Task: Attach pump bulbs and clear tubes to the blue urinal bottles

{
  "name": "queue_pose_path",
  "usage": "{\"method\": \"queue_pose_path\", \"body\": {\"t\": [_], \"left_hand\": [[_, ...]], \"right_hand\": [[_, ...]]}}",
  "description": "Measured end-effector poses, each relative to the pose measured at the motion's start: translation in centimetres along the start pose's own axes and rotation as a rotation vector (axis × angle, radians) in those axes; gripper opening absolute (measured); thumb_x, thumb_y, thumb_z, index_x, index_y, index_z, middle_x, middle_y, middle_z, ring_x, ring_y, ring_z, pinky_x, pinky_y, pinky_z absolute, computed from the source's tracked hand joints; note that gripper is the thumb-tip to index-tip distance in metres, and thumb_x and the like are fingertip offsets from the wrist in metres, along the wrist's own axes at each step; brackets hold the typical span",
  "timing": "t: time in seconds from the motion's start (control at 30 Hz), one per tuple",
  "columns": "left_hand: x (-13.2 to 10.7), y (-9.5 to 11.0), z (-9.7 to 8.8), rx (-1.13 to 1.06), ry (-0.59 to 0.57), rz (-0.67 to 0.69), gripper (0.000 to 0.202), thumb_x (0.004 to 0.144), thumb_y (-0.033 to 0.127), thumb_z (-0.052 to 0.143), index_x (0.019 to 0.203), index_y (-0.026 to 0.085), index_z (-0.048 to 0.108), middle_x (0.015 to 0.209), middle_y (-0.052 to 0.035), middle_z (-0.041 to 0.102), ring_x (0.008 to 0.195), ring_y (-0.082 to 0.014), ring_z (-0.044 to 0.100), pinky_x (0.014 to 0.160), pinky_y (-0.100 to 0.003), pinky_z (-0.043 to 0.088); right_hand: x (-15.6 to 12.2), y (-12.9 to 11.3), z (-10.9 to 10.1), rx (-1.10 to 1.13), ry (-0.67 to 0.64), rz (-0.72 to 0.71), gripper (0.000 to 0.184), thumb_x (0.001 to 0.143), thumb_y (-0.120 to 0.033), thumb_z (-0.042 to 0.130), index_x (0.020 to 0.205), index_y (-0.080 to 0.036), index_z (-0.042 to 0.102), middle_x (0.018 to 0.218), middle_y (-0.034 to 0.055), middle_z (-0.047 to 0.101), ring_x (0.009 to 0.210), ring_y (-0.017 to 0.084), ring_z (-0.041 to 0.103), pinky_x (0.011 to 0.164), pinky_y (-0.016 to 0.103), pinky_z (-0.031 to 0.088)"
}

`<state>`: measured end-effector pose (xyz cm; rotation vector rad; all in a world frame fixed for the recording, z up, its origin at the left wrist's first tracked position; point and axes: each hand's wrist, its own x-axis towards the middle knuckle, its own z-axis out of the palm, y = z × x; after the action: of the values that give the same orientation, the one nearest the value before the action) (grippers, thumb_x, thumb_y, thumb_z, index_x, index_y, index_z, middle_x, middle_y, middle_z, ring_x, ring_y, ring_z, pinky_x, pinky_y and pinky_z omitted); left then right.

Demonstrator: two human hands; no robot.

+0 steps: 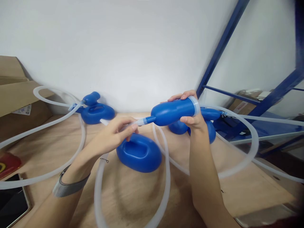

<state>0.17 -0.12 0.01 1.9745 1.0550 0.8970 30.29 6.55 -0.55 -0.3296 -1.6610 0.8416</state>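
My right hand (190, 109) is wrapped round a blue plastic urinal cup (172, 110) with a pale translucent rim at its right end. The cup lies nearly level in the air, its narrow spout pointing left. The spout sits in the end of a translucent hose (142, 122), which my left hand (123, 128) pinches between thumb and fingers. Below, on the table, rests a blue urinal bottle (140, 155) with a handle opening; its neck is partly hidden by my left hand. The hose (166, 183) loops towards me over the tabletop.
Another blue bottle with cup (98, 113) and hoses stands at the back left, and more blue pieces (210, 114) lie behind my right hand. A cardboard box (30, 107) and a phone (14, 201) are at left. A blue metal shelf frame (223, 44) rises at right.
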Motion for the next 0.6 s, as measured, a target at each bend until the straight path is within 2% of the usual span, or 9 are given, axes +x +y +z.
{"method": "queue_pose_path", "body": {"t": [0.1, 0.23, 0.43, 0.6], "left_hand": [[0.1, 0.0, -0.1, 0.039, 0.018, 0.048, 0.041, 0.099, 0.055, 0.061, 0.090, 0.017, 0.073, 0.079, -0.0046, 0.067, 0.069, -0.0172, 0.058, 0.061, -0.027, 0.046], [-0.1, 0.2, -0.3, 0.075, -0.013, 0.116, 0.040, 0.100, 0.051, 0.060, 0.085, 0.018, 0.073, 0.077, -0.0042, 0.067, 0.073, -0.0186, 0.061, 0.066, -0.028, 0.048], [-0.3, 0.5, 0.6, 0.172, 0.108, 0.194, 0.030, 0.101, 0.046, 0.061, 0.107, 0.019, 0.074, 0.075, -0.0024, 0.067, 0.071, -0.0185, 0.060, 0.062, -0.027, 0.043], [-0.2, 1.1, 1.0, 0.208, 0.149, 0.252, 0.029, 0.104, 0.039, 0.052, 0.088, 0.019, 0.066, 0.064, 0.0005, 0.055, 0.063, -0.0155, 0.052, 0.056, -0.027, 0.035]], "right_hand": [[0.0, 0.1, 0.0, -0.006, -0.024, 0.003, 0.070, 0.055, -0.047, 0.100, 0.101, -0.032, 0.050, 0.112, 0.0030, 0.073, 0.116, 0.035, 0.072, 0.102, 0.058, 0.058], [0.0, 0.2, 0.0, 0.031, -0.045, -0.025, 0.068, 0.056, -0.047, 0.099, 0.101, -0.032, 0.050, 0.111, 0.0026, 0.073, 0.114, 0.033, 0.072, 0.100, 0.058, 0.059], [0.1, 0.4, 0.3, 0.086, -0.079, -0.066, 0.067, 0.057, -0.039, 0.100, 0.100, -0.031, 0.049, 0.110, 0.0018, 0.072, 0.113, 0.034, 0.074, 0.103, 0.063, 0.057], [0.4, 0.7, 1.0, 0.124, -0.058, -0.113, 0.065, 0.058, -0.041, 0.098, 0.100, -0.032, 0.049, 0.109, 0.0000, 0.071, 0.110, 0.033, 0.075, 0.102, 0.063, 0.058]]}}
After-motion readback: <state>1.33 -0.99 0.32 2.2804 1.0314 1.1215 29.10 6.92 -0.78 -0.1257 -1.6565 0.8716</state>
